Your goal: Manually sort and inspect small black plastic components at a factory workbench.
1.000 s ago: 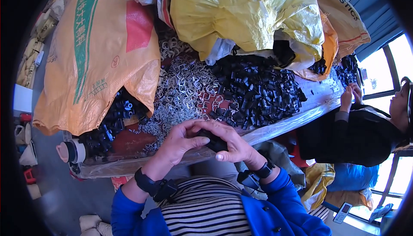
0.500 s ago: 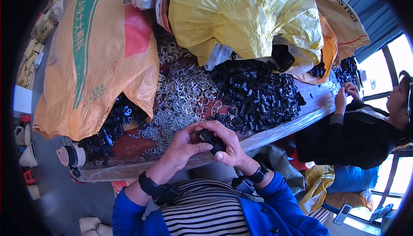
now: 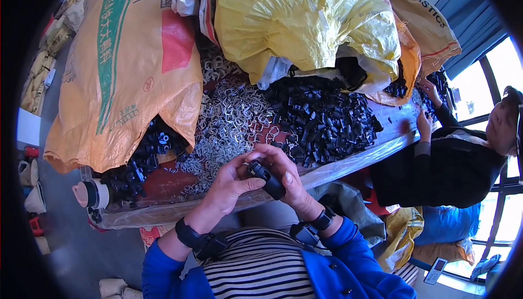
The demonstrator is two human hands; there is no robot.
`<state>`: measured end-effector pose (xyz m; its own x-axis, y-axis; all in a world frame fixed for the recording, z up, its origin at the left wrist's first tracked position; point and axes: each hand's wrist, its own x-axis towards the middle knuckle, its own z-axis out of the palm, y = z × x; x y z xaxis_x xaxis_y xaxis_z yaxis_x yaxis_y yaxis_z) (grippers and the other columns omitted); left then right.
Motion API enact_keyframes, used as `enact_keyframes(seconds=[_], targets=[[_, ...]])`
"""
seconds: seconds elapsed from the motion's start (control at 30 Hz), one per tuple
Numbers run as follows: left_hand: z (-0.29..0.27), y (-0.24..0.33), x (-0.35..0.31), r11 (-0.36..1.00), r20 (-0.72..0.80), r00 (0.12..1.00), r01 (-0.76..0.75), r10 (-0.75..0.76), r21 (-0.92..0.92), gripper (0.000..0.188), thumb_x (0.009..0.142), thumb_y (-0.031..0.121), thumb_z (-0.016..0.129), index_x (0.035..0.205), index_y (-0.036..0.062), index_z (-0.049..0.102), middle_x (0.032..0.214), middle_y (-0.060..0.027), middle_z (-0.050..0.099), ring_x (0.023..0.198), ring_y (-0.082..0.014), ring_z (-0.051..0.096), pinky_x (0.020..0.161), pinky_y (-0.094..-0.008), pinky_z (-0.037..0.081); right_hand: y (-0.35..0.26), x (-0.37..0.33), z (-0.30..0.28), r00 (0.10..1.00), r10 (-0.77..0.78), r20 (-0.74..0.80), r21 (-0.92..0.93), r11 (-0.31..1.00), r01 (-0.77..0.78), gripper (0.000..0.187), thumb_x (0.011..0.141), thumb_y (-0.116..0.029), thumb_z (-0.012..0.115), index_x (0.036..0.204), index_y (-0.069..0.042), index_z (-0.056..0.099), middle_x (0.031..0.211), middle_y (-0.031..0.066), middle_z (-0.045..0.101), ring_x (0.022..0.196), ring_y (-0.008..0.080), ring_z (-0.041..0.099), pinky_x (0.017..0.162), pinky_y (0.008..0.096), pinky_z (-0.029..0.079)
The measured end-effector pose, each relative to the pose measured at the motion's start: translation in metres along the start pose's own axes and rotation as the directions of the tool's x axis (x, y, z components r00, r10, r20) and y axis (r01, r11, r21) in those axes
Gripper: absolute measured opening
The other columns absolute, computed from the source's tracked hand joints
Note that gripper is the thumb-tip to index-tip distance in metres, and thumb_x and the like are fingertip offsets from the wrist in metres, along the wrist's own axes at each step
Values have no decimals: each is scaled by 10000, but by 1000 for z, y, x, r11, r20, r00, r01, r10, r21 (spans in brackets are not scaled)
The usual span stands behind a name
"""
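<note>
A black plastic part (image 3: 272, 186), roughly cylindrical with a notched upper end, is held between my two hands above the table's near edge. My left hand (image 3: 233, 185) is closed on it, the thumb pressed along its side. The curled fingers of my right hand (image 3: 291, 182) wrap round its far side and top. Beyond my hands lie shiny bent metal clips (image 3: 231, 111) and a spread of tiny metal pieces (image 3: 210, 171). Flat black plastic pieces (image 3: 332, 127) are heaped just right of the clips. Whether a small piece sits in my fingertips is too small to tell.
An orange woven sack (image 3: 131, 75) spills black fittings (image 3: 128, 179) at the left, beside a pink-lidded cup (image 3: 91, 194). A yellow sack (image 3: 305, 21) stands behind the heaps. At the right a co-worker (image 3: 436, 160) reaches into black parts. Clear film covers the table edge (image 3: 348, 163).
The black part has turned in my hands, and more of its length shows. My right fingers have shifted up around its top. The co-worker's hands have moved apart, one reaching farther away.
</note>
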<state>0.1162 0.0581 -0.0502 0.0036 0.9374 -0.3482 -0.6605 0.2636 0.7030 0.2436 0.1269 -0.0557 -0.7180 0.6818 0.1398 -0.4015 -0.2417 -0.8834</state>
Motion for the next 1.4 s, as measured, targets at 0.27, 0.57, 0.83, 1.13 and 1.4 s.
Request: enact_keyframes(seconds=[0.27,0.57,0.83,1.13,1.4], targets=[[-1,-2,3,1000,-25,1000,-3,2,-21,538,624,-38,659,1105,13,425,989,-43,495,910,-129,501,788,-238,422,-1,3,-6,994,95,48,7,995,-95,737,725,-559,439,1165,24,339,1046,119,473,959,192,482,845,305,353],[-1,0,3,999,-35,999,41,-42,-34,532,645,-29,644,1113,44,401,995,-64,488,913,-156,504,779,-253,444,-7,7,-8,991,117,66,-80,990,-112,796,697,-615,428,1147,38,357,1061,134,464,973,187,466,857,308,352],[-12,15,-2,988,-139,987,-59,80,145,558,760,231,567,1206,33,296,984,-95,499,882,-169,512,761,-262,434,-21,3,11,988,93,125,-150,986,-73,685,731,-556,451,1070,39,446,980,112,495,952,176,472,840,296,354],[1,32,3,957,35,970,-241,239,158,570,800,375,475,1192,-3,309,892,-110,532,806,-144,507,747,-258,398,-4,10,38,964,93,251,-91,993,-72,313,785,-292,529,899,-3,488,837,29,487,785,102,453,710,233,375],[4,35,-4,960,80,969,-245,236,138,533,802,372,470,1157,-9,359,882,-115,534,803,-151,511,762,-257,394,-8,11,43,954,69,291,-169,985,-20,251,795,-246,520,865,-6,492,818,28,493,782,94,457,707,233,376]])
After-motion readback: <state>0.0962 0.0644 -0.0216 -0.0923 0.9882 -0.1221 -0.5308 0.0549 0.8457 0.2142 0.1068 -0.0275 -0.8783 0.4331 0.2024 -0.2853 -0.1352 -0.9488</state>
